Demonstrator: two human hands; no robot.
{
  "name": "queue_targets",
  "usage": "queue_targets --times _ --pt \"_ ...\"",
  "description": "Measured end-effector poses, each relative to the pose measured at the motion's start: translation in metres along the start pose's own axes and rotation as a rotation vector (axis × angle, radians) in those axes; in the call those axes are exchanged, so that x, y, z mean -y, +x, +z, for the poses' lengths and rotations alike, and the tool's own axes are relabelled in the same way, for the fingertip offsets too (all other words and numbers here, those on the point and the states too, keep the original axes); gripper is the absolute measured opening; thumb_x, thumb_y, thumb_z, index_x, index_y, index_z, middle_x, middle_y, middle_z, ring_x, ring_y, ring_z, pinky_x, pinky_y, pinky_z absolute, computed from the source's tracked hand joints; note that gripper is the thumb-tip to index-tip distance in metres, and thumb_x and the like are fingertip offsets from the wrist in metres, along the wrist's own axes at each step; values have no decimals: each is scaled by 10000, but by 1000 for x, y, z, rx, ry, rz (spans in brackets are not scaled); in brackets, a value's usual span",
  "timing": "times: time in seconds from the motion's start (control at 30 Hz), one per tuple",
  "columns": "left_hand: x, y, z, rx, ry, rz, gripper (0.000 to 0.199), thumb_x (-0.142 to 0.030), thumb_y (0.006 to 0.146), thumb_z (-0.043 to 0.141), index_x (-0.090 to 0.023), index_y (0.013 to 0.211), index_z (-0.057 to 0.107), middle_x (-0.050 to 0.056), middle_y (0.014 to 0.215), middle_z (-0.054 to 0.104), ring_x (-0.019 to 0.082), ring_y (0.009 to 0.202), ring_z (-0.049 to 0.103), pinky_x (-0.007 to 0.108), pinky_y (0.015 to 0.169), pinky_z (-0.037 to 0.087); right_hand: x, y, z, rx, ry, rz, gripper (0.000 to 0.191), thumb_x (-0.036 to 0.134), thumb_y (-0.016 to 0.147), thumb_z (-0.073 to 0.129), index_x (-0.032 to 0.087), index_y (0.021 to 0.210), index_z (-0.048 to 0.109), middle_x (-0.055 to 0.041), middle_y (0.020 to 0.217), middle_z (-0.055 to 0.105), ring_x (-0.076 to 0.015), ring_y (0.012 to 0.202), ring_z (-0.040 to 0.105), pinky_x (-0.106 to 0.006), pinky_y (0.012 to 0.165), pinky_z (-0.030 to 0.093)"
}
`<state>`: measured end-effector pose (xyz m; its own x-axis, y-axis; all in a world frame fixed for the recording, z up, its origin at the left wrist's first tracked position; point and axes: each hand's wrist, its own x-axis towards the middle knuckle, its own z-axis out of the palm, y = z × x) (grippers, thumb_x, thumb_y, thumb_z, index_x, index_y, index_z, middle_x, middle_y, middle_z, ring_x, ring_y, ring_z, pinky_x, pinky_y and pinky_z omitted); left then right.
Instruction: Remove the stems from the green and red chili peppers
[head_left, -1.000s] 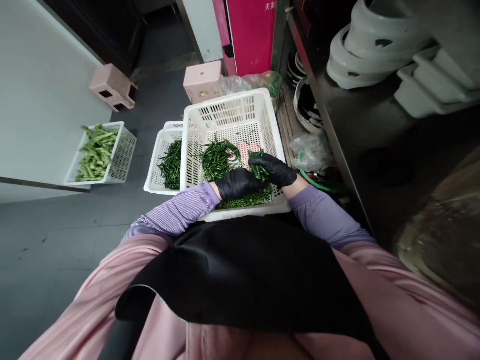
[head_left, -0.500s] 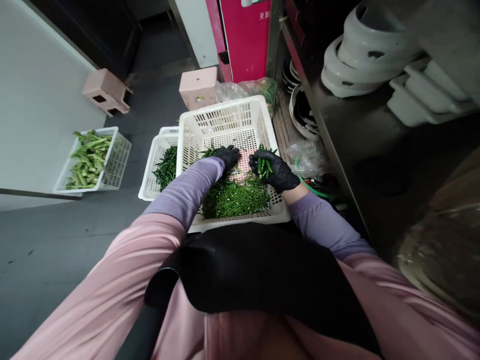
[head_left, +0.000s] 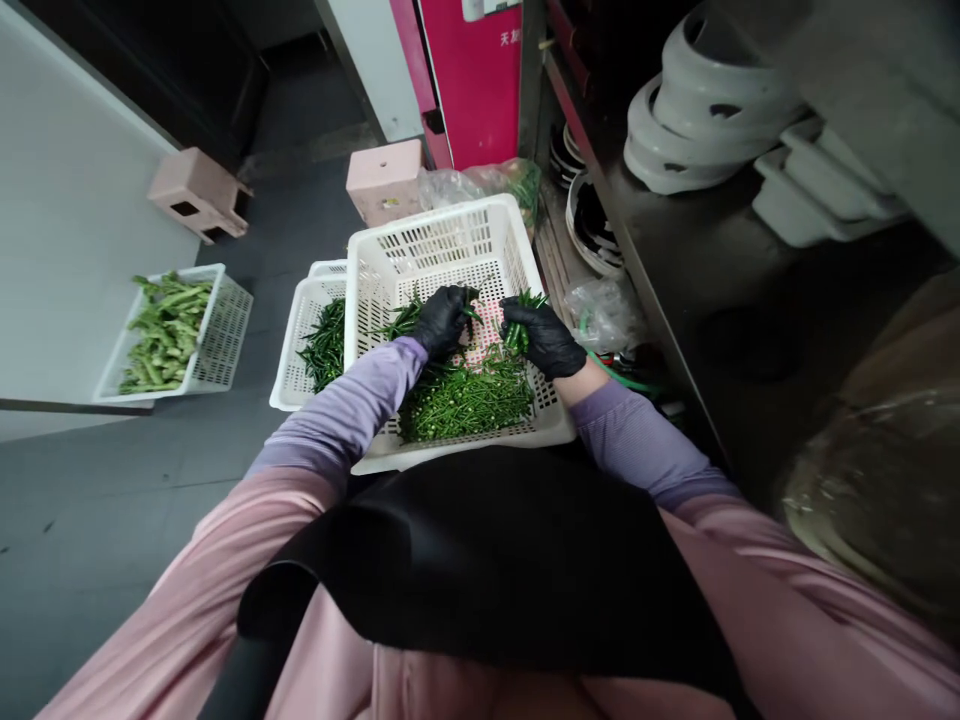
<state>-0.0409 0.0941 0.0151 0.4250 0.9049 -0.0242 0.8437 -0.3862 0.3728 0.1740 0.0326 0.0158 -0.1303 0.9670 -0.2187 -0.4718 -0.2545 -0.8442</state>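
Observation:
Black-gloved, my right hand is closed round a bunch of green chili peppers at the right side of a large white basket. My left hand, also gloved in black, is closed, with a green chili pepper at its fingertips. More loose chili peppers lie beside the left hand, partly hidden by it. Below both hands a heap of thin green stems covers the near part of the basket. Between the hands, a red-and-white patterned patch shows on the basket's bottom.
To the left, a lower white basket holds dark green peppers. Farther left stands a basket of thick, pale green vegetables. Two pink stools stand behind. A metal shelf with white containers runs along the right; a plastic bag lies below.
My left hand has drawn back slightly and closed, with a chili pepper now at its fingertips. My right hand has turned a little, still gripping its bunch. The whole view has shifted slightly.

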Motion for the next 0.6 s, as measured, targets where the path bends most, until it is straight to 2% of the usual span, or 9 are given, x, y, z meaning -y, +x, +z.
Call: queue_targets --times 0.1,0.2,0.3,0.4,0.47,0.6 --pt "-9 -18 -14 -40 -351 -65 404 -343 1063 561 -159 1358 766 141 1244 798 300 1227 699 437 1118 559 -5 4 6 6 -35 -12 325 366 660 983 242 849 748 41 785 700 -161 729 609 -349 755 553" --pt "-25 -39 -20 45 -606 -85 398 -507 1061 614 -178 1160 815 130 1108 816 304 1171 719 428 1084 575 -7 2 12 80 -111 -59 398 407 611 1042 233 828 757 34 816 732 -171 814 655 -360 845 568" --pt "-45 -54 -12 129 -879 -137 438 -603 990 712 -179 1031 812 129 1009 819 317 1096 734 446 1014 605 -6 -5 16 165 -131 -55 449 455 564 1078 224 743 736 20 764 725 -195 860 683 -372 886 582" --pt "-60 -60 0 184 -1151 -214 383 -563 947 772 -182 977 803 122 946 821 304 1019 745 455 969 618 -6 -8 15 188 -149 -19 470 499 569 1075 230 731 724 23 716 702 -206 830 672 -370 827 581" --pt "-64 -64 4 181 -1270 -318 306 -489 925 784 -185 959 800 112 925 823 276 949 741 436 908 621 -6 -8 12 142 -171 -35 470 501 587 1064 231 695 694 36 691 668 -178 766 619 -352 785 557" --pt "-62 -79 2 176 -1261 -490 287 -461 908 744 -179 863 779 78 750 743 207 708 654 362 669 550 -4 -2 3 12 -154 -113 428 443 623 1024 230 677 657 53 686 619 -139 701 527 -326 732 503"
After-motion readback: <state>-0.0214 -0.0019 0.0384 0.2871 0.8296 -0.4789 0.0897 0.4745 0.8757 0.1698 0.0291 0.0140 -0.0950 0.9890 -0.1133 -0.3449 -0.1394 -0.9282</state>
